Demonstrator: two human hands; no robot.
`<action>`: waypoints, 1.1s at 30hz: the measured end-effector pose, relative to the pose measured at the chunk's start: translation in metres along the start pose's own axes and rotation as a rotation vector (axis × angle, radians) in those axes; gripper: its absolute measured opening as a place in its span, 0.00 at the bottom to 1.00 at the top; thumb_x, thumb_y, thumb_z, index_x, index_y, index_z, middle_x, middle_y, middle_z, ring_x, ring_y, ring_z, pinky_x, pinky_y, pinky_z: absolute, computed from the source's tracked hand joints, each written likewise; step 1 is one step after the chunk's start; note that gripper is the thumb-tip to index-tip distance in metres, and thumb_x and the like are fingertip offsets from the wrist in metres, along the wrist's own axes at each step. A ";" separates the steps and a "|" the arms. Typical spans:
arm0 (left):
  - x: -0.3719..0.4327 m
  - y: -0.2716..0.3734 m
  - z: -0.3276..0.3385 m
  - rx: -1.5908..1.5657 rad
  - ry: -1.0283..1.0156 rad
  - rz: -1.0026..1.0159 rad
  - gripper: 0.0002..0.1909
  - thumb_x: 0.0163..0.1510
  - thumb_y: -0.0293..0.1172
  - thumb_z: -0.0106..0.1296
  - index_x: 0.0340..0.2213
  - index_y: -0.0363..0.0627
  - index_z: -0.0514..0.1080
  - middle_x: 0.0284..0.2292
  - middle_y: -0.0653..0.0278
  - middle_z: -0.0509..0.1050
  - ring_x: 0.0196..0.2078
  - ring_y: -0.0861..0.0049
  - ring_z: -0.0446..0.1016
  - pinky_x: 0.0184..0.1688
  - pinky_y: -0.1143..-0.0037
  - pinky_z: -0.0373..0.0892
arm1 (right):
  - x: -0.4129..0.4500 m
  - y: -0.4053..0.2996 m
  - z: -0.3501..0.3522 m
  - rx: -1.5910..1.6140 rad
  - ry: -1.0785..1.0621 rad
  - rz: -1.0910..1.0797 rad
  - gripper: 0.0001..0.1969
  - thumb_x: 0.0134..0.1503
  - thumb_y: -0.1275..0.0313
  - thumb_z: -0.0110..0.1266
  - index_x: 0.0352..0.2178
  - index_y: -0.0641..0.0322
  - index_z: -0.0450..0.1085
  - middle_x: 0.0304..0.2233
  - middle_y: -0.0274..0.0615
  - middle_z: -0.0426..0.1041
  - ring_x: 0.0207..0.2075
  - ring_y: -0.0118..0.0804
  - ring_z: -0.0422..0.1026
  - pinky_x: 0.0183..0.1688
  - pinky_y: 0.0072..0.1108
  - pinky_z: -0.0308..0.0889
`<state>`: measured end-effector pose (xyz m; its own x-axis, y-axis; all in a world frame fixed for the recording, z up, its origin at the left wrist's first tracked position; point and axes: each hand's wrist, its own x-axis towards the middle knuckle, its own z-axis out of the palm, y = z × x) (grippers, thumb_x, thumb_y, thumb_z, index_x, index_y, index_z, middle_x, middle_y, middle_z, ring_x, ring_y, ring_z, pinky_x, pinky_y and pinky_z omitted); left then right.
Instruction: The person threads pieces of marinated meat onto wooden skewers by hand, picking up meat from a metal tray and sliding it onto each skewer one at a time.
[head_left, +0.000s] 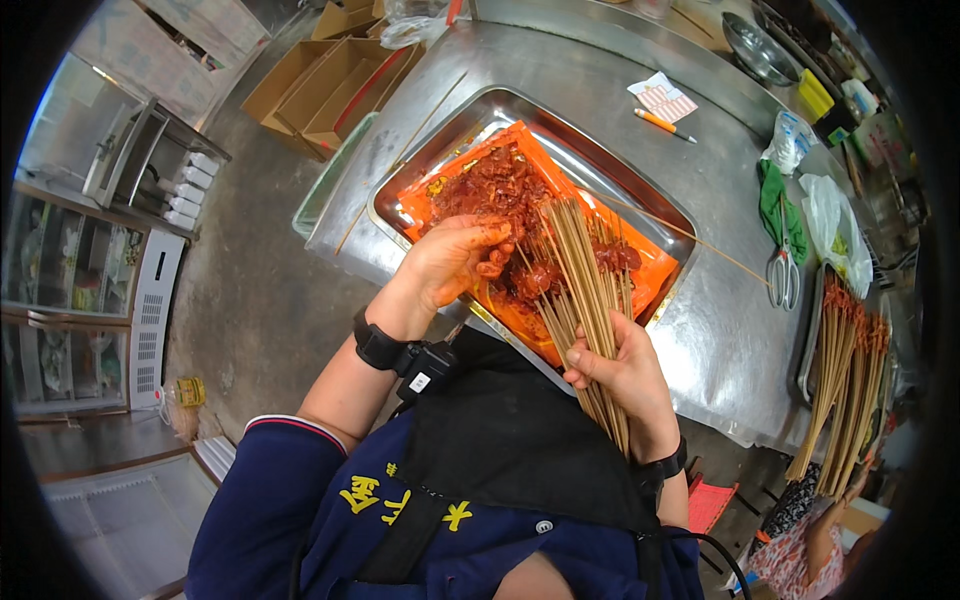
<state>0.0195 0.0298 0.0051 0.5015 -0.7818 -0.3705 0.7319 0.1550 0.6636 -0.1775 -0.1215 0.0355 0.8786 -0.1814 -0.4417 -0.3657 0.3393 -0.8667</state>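
Observation:
In the head view, my right hand is closed around a bundle of bamboo skewers that slants up over the tray. My left hand is over the tray's near left part, fingers curled and smeared with red marinade; whether it pinches anything cannot be made out. Beneath lies an opened orange plastic bag with red marinated meat pieces spread on it. More skewers with meat on their ends lie on the bag, partly hidden by the bundle. All this sits in a rectangular stainless steel tray.
A steel table carries a loose skewer across the tray's rim, an orange pen, scissors and a green cloth. Loaded skewers stack at right. Cardboard boxes stand left; a person is lower right.

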 end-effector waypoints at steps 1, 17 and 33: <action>-0.001 0.000 0.001 0.000 0.000 0.000 0.08 0.49 0.25 0.47 0.32 0.36 0.69 0.27 0.62 0.72 0.25 0.82 0.70 0.25 0.85 0.65 | 0.000 0.000 0.000 0.017 0.000 0.001 0.09 0.47 0.82 0.51 0.32 0.69 0.61 0.25 0.36 0.65 0.20 0.25 0.70 0.21 0.12 0.65; -0.012 -0.025 0.020 0.248 0.078 0.110 0.08 0.48 0.27 0.49 0.31 0.37 0.71 0.24 0.69 0.72 0.21 0.89 0.65 0.22 0.88 0.59 | 0.000 0.003 0.001 0.014 0.037 -0.027 0.10 0.47 0.82 0.51 0.32 0.67 0.60 0.22 0.37 0.67 0.20 0.26 0.70 0.21 0.13 0.65; -0.008 -0.039 0.021 0.264 0.085 0.101 0.10 0.49 0.22 0.44 0.36 0.35 0.67 0.32 0.62 0.72 0.32 0.80 0.71 0.34 0.81 0.68 | -0.006 0.001 0.006 -0.306 0.159 -0.336 0.08 0.48 0.80 0.49 0.32 0.72 0.64 0.28 0.38 0.70 0.29 0.22 0.67 0.33 0.14 0.63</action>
<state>-0.0233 0.0175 -0.0043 0.6112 -0.7149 -0.3396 0.5361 0.0583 0.8421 -0.1810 -0.1146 0.0388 0.9144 -0.3818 -0.1343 -0.1638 -0.0457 -0.9854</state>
